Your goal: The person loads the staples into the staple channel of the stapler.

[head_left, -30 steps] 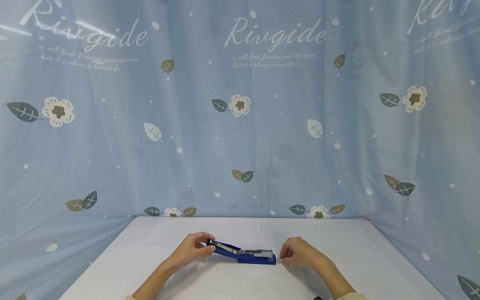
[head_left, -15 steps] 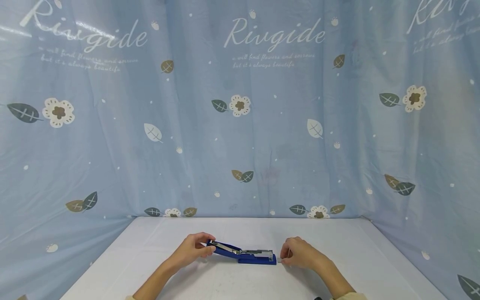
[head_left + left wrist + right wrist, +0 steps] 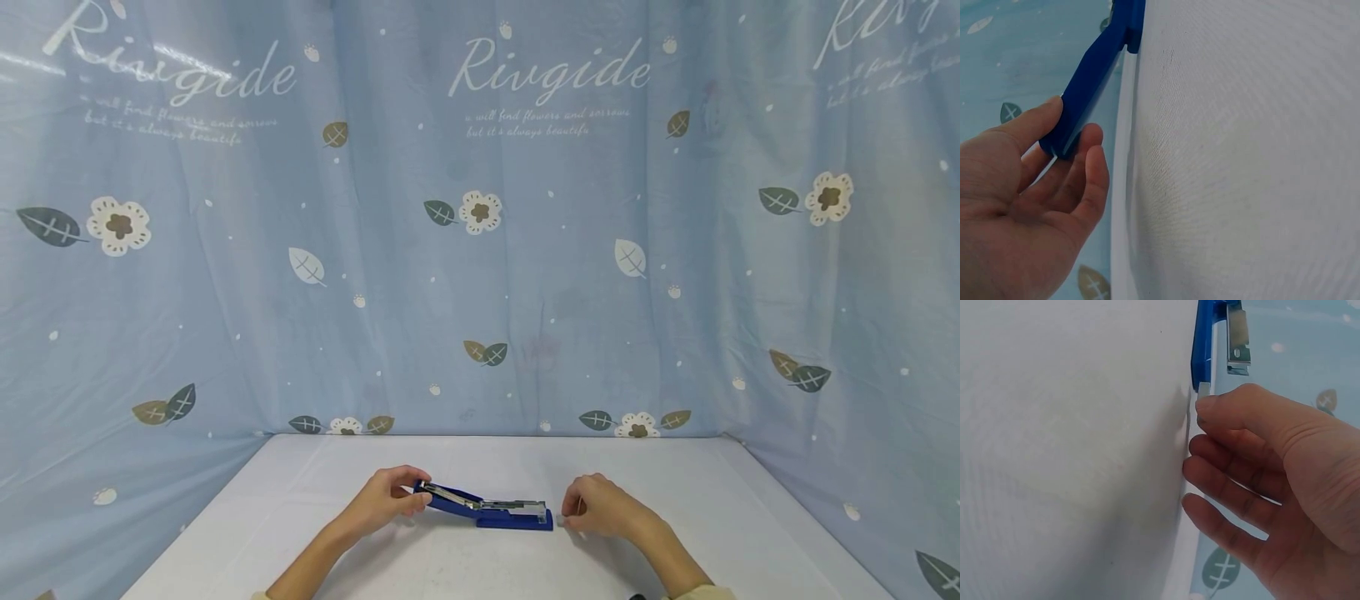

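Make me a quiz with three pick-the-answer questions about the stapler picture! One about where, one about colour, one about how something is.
1. Where is the stapler?
A. On the white table
B. On the floor
C. Hanging on the curtain

2. What colour is the stapler's body?
A. Red
B. Blue
C. Yellow

3. How is the stapler's top arm?
A. Shut flat
B. Swung open
C. Broken off

Answers:
1. A, since it lies on the table between the left hand and the right hand.
2. B, since the body shows blue in all three views.
3. B, since the left hand holds the far end of the opened arm and the metal rail lies bare.
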A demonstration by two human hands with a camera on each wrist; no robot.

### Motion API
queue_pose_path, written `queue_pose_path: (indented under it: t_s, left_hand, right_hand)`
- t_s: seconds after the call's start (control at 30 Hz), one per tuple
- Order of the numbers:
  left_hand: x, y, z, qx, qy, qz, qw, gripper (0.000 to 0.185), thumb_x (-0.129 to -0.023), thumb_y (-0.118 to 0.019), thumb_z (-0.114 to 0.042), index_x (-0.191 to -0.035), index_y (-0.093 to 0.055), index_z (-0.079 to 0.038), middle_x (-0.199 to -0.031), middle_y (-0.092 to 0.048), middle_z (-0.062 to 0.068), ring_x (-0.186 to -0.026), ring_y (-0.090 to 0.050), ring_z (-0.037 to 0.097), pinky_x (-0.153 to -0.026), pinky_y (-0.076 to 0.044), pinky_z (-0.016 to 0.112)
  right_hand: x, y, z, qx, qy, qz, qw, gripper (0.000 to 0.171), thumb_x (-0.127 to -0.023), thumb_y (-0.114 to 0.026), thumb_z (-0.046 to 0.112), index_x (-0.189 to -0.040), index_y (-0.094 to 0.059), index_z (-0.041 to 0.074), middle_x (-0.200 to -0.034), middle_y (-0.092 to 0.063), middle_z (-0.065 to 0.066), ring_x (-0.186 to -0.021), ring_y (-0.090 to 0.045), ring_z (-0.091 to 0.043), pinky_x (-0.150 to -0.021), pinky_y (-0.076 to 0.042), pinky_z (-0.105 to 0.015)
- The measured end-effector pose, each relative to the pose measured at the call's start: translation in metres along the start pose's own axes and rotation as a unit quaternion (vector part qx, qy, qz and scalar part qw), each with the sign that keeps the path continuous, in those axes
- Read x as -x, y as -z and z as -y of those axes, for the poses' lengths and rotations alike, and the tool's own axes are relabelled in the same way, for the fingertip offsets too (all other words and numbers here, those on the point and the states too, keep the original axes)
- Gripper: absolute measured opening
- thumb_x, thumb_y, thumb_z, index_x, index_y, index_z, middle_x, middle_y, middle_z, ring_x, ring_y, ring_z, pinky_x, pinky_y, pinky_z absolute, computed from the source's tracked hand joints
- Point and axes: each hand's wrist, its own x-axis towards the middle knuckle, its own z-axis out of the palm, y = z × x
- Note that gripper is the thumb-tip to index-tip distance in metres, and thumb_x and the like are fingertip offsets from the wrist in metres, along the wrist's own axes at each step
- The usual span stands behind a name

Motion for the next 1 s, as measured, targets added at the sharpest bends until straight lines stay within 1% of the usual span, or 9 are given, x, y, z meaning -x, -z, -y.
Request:
queue_pose_path:
  t_s: [0.17, 0.43, 0.57, 0.67, 0.83, 1.0]
  left_hand:
    - [-0.001, 0.000, 0.000, 0.002, -0.006, -0.001, 1.0000, 0.042, -0.092, -0.069, -0.017, -0.124, -0.057, 0.008, -0.101, -0.069, 0.019, -0.081, -0.071, 0.027, -0.066, -0.058, 0.027]
    - [-0.002, 0.000, 0.003, 0.004, 0.000, -0.005, 1.0000, 0.041, -0.093, -0.068, -0.016, -0.125, -0.057, 0.006, -0.102, -0.069, 0.018, -0.082, -0.071, 0.030, -0.066, -0.059, 0.029]
    - [-0.002, 0.000, 0.003, 0.004, 0.002, -0.004, 1.0000, 0.041, -0.093, -0.068, -0.017, -0.125, -0.058, 0.006, -0.101, -0.070, 0.018, -0.082, -0.071, 0.031, -0.067, -0.059, 0.029]
    - [-0.001, -0.001, 0.002, 0.005, 0.001, -0.002, 1.0000, 0.041, -0.092, -0.069, -0.017, -0.125, -0.058, 0.006, -0.101, -0.070, 0.017, -0.082, -0.071, 0.030, -0.067, -0.059, 0.030]
    - [0.000, 0.000, 0.001, 0.002, 0.001, -0.002, 1.0000, 0.043, -0.092, -0.069, -0.020, -0.124, -0.058, 0.006, -0.101, -0.070, 0.015, -0.080, -0.071, 0.027, -0.066, -0.059, 0.032]
    - [0.000, -0.001, 0.000, -0.004, 0.005, -0.002, 1.0000, 0.043, -0.092, -0.069, -0.021, -0.124, -0.058, 0.005, -0.101, -0.070, 0.014, -0.080, -0.071, 0.024, -0.067, -0.060, 0.032]
  right_hand:
    - [-0.001, 0.002, 0.001, -0.003, -0.006, -0.002, 1.000, 0.007, -0.082, -0.077, 0.017, -0.081, -0.071, 0.018, -0.075, -0.061, 0.010, -0.070, -0.052, -0.007, -0.063, -0.046, -0.020]
    - [-0.001, 0.009, 0.003, -0.015, 0.012, -0.016, 1.000, 0.007, -0.081, -0.077, 0.013, -0.081, -0.070, 0.015, -0.076, -0.063, 0.007, -0.069, -0.054, -0.008, -0.061, -0.047, -0.020]
    - [-0.002, 0.010, 0.003, -0.016, 0.028, -0.024, 0.999, 0.006, -0.081, -0.076, 0.012, -0.081, -0.070, 0.014, -0.076, -0.064, 0.007, -0.068, -0.055, -0.006, -0.060, -0.048, -0.019]
    - [-0.002, 0.011, 0.003, -0.012, 0.040, -0.030, 0.999, 0.005, -0.081, -0.075, 0.012, -0.081, -0.070, 0.014, -0.076, -0.064, 0.007, -0.068, -0.056, -0.005, -0.060, -0.048, -0.019]
    - [-0.002, 0.012, 0.006, -0.008, 0.045, -0.034, 0.998, 0.004, -0.082, -0.074, 0.013, -0.082, -0.070, 0.015, -0.077, -0.064, 0.008, -0.069, -0.055, -0.004, -0.060, -0.048, -0.019]
    - [-0.003, 0.011, 0.010, 0.005, 0.060, -0.052, 0.997, 0.005, -0.082, -0.075, 0.014, -0.081, -0.070, 0.016, -0.077, -0.063, 0.010, -0.068, -0.053, 0.001, -0.060, -0.047, -0.018]
